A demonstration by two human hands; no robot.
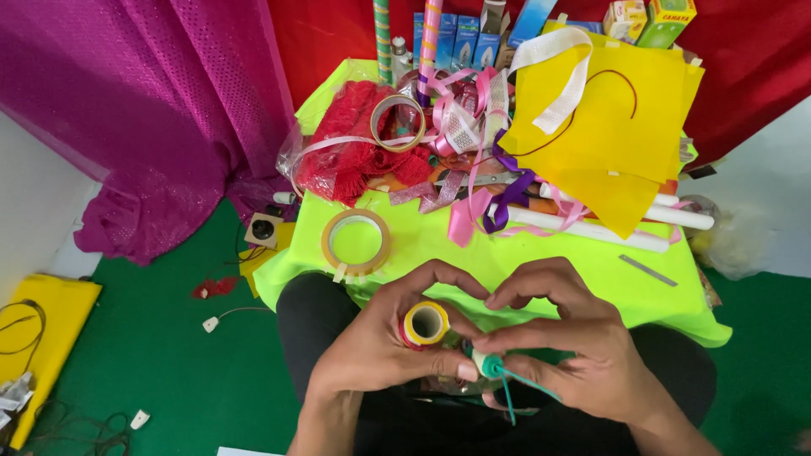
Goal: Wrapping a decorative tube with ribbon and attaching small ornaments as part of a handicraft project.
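Note:
My left hand (380, 342) grips a small stack of ribbon spools (425, 323), yellow in front and red behind, held end-on above my lap. My right hand (562, 338) pinches a small teal ribbon spool (489, 364) between thumb and fingers, and a thin teal ribbon strand (509, 397) hangs down from it. The two hands touch at the fingertips, just in front of the near edge of the lime-green table cover (439, 245).
A large tape roll (356, 242) lies flat on the cover near its front left. Behind it sit a second tape roll (399, 123), red mesh in a plastic bag (346, 148), tangled pink and purple ribbons (473, 152), yellow sheets (608, 127), white tubes (608, 228) and boxes. Green floor with cables and a socket (263, 229) lies left.

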